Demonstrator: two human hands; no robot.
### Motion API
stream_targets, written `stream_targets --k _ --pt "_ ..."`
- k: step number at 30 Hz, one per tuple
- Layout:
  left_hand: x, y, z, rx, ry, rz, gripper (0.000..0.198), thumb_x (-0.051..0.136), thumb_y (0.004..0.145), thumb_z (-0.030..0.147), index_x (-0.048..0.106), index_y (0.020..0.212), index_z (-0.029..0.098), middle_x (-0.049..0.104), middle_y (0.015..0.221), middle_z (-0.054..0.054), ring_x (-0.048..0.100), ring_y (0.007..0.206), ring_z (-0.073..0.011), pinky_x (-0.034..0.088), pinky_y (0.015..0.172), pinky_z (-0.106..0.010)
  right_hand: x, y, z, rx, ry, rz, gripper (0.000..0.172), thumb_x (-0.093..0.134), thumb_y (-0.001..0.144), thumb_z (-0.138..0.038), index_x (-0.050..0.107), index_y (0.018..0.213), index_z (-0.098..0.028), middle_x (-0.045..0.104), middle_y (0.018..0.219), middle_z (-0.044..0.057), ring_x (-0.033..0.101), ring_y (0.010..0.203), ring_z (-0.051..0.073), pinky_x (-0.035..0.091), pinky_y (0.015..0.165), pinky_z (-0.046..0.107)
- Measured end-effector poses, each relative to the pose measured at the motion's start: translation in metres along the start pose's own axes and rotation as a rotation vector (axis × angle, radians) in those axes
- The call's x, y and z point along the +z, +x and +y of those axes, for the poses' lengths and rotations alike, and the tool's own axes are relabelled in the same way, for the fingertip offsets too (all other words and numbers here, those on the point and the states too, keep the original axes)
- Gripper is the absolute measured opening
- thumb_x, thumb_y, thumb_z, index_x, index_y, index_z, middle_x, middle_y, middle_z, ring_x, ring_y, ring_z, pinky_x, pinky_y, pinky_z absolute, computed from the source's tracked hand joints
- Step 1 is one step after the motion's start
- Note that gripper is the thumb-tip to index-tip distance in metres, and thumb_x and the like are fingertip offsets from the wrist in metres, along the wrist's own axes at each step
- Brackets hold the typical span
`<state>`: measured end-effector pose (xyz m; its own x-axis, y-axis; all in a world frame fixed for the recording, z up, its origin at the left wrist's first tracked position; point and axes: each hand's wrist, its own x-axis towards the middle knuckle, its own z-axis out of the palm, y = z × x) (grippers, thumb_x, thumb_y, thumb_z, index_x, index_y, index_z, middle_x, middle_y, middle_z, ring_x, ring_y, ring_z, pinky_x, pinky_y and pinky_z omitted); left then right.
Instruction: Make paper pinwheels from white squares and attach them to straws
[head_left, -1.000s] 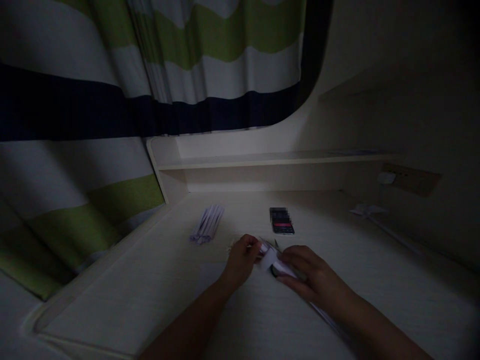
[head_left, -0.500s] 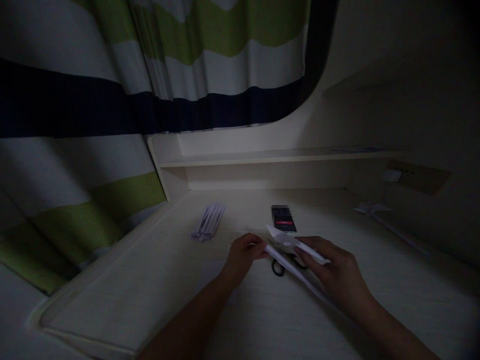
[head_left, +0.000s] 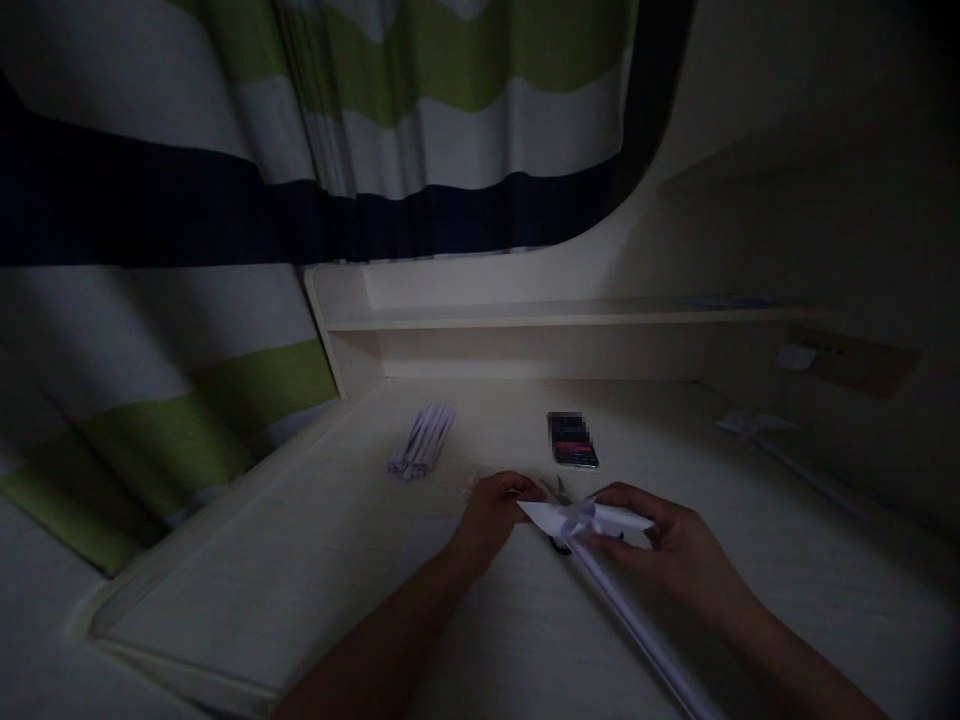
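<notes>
A white paper pinwheel point(head_left: 579, 522) on a long rolled paper stick point(head_left: 637, 630) is between my hands above the desk. My right hand point(head_left: 664, 535) grips the pinwheel, thumb below and fingers on its right blade. My left hand point(head_left: 491, 520) has its fingers curled at the left blade, whose tip covers part of them. Beneath the pinwheel lies a pair of scissors point(head_left: 558, 492), its blades pointing away and its dark handles partly hidden.
Behind my hands lies a phone point(head_left: 573, 440). A bundle of rolled paper sticks point(head_left: 421, 440) is at the back left. Another paper pinwheel point(head_left: 754, 424) lies at the right. A pale paper sheet point(head_left: 427, 540) is beside my left forearm. A shelf point(head_left: 525, 317) spans the back.
The pinwheel has turned in my hands: its blades now face me and the stick points down to the lower right. The scissors' blades have come into sight. The view has shifted slightly.
</notes>
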<state>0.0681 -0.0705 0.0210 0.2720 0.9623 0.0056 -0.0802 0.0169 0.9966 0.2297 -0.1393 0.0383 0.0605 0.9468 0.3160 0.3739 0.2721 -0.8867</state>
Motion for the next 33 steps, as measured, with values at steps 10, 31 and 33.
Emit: stream_targets --k 10,31,33 --pt "-0.002 -0.008 0.004 0.181 0.097 -0.080 0.011 0.059 0.062 0.024 0.055 0.065 0.015 0.055 0.062 0.000 0.051 0.059 -0.0106 0.040 0.060 -0.023 -0.018 -0.001 0.006 -0.085 0.174 -0.147 0.025 0.068 0.059 -0.028 0.051 0.076 -0.021 0.055 0.068 -0.002 0.053 0.058 0.011 0.044 0.051 0.021" --pt "0.004 -0.013 -0.002 -0.015 0.055 -0.133 0.012 0.056 0.056 0.016 0.059 0.067 0.013 0.054 0.055 0.001 0.044 0.050 -0.0080 0.032 0.049 -0.019 -0.003 0.002 0.014 -0.839 -0.616 0.075 0.014 0.056 0.074 -0.017 0.056 0.085 -0.025 0.048 0.103 0.006 0.046 0.096 0.023 0.041 0.075 0.042" --pt "0.003 -0.014 0.000 0.004 0.074 -0.126 0.010 0.055 0.056 0.015 0.059 0.065 0.013 0.054 0.055 0.002 0.043 0.049 -0.0072 0.031 0.048 -0.019 -0.003 0.002 0.012 -0.873 -0.658 0.095 0.015 0.056 0.074 -0.015 0.056 0.087 -0.023 0.050 0.103 0.007 0.045 0.098 0.025 0.039 0.076 0.044"
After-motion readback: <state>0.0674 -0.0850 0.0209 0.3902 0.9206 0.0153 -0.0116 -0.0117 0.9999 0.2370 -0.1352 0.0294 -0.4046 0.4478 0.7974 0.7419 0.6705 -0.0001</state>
